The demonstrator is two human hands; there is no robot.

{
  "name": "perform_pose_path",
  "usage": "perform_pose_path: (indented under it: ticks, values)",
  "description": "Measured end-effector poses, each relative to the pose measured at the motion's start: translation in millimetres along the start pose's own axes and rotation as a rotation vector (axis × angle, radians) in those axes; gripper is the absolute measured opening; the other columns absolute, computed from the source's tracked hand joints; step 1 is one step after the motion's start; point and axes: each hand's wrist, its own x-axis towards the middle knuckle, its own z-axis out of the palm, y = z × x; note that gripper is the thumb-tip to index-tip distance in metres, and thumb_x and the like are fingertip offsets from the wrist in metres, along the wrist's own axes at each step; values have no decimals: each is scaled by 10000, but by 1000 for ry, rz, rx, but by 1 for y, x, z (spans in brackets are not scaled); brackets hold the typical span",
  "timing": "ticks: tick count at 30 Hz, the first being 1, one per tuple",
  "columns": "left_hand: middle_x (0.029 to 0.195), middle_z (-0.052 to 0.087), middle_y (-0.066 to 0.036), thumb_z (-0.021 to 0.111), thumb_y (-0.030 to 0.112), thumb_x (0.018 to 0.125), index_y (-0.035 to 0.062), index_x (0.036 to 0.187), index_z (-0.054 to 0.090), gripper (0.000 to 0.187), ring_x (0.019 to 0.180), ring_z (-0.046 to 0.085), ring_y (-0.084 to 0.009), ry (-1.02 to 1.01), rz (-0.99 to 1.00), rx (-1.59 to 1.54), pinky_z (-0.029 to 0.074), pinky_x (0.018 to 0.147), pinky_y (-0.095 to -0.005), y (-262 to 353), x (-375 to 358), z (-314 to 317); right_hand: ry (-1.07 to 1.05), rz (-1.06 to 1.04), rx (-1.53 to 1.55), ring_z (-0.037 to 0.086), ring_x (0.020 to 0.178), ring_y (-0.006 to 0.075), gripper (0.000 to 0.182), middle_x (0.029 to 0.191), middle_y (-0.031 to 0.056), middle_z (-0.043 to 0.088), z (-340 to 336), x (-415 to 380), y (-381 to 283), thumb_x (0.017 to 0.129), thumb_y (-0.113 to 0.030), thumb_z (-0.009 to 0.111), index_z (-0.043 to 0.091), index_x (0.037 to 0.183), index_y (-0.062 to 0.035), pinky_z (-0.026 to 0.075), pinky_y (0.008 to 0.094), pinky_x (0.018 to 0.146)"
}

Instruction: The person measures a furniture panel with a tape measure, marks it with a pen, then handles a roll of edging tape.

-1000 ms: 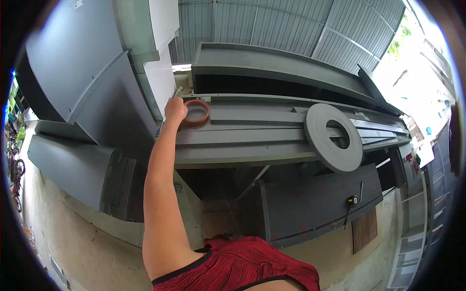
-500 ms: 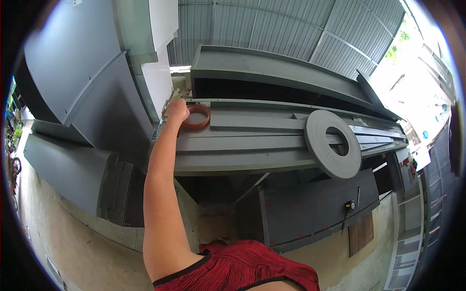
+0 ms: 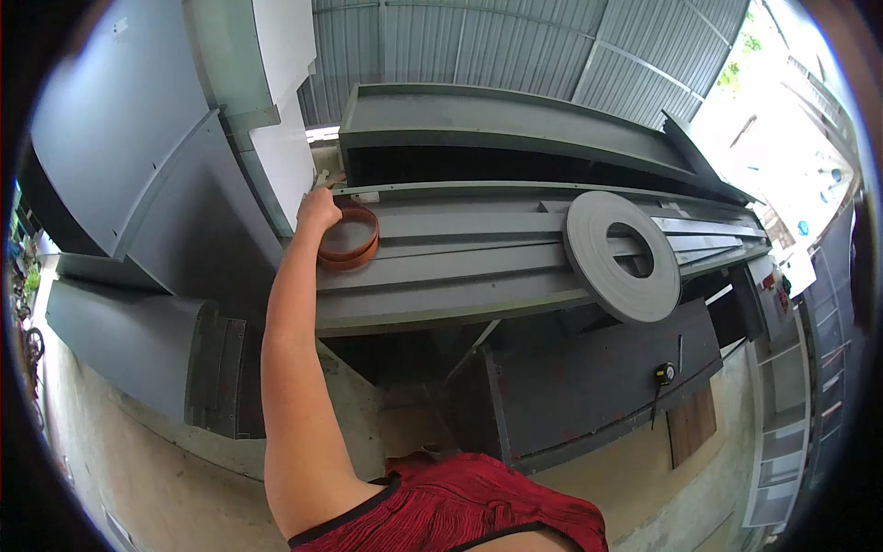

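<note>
My left hand (image 3: 319, 211) reaches far forward, its fingers closed on the upper left side of a brown roll of edge banding tape (image 3: 354, 260). The roll is a thin ring with a wide open middle, tilted over the left end of the grey panels (image 3: 441, 282). My fingertips are hidden behind the hand. Farther right, a large flat grey coil of banding (image 3: 590, 262) lies on the same panels and overhangs their near edge. My right hand is out of view.
A dark cabinet (image 3: 589, 377) stands below, with a tape measure (image 3: 665, 373) on top. Behind the panels rests a long grey box frame (image 3: 506, 120). Tall grey panels (image 3: 202, 193) rise at the left. White shelving (image 3: 782, 432) stands at the right.
The brown roll has shifted slightly toward me and tilted up in my left hand. The whole view has moved a little; the grey coil stays on the panels.
</note>
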Motion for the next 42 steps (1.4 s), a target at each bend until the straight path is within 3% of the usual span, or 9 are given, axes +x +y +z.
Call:
perform_pose_path:
  ticks: [13,16,18,19,21,24,31,35,42]
  values:
    - [1047,576,-159,662,202,691,38,1033,603,383,997,550,-290,413,132,-375,431,858,-366,-26,-46,-29,191,112,51,616,673,218,244,738,173,617,-127,-61,147,794,-185,636,564,862,38,503,368,609]
    - [1004,573,-175,637,138,729,-7,1065,585,370,937,559,-299,502,278,-394,423,837,-365,-10,-83,-52,235,39,-591,597,563,244,288,645,146,570,-131,-84,151,763,-201,677,541,850,37,495,371,441]
    - [1039,553,-145,591,104,792,-16,1117,553,349,903,562,-227,444,331,-439,443,763,-311,17,-122,-70,229,135,-369,595,551,225,399,684,121,600,-146,-60,182,780,-313,655,547,932,40,515,362,504]
    - [1067,548,-132,581,108,809,-1,1138,548,348,938,551,-208,366,301,-516,439,768,-291,32,-141,-75,197,-67,-387,602,568,217,380,723,103,611,-159,-40,210,773,-324,645,574,917,20,505,346,510]
    - [1034,517,-103,532,39,844,-22,1152,518,314,726,518,-117,405,452,-616,427,589,-232,59,-180,-73,234,-45,-410,618,599,211,394,783,92,623,-159,-47,219,768,-337,627,585,955,7,497,318,505]
    - [981,522,-89,555,22,817,2,1131,539,315,671,486,-116,457,672,-701,412,578,-232,110,-236,-62,272,187,-393,636,635,215,434,818,105,629,-139,-66,173,771,-341,613,571,1027,8,496,306,496]
    - [845,521,-101,623,97,692,33,1028,569,346,674,532,-227,-237,753,-607,446,620,-325,217,-353,12,232,109,-313,628,605,213,437,768,122,638,-161,-68,215,747,-316,639,592,1022,20,502,318,518]
    - [1270,437,-191,637,308,714,61,1278,415,654,1194,387,-343,-601,953,-230,325,977,-419,259,-408,89,290,85,-166,620,579,212,398,760,134,634,-185,-85,235,747,-285,639,601,974,39,505,310,530]
    - [1426,172,-214,634,457,711,73,1385,211,883,1282,206,-435,-714,712,172,262,1000,-521,350,-479,155,362,163,-23,621,586,215,342,733,119,633,-243,-96,343,745,-281,642,617,906,20,487,310,507]
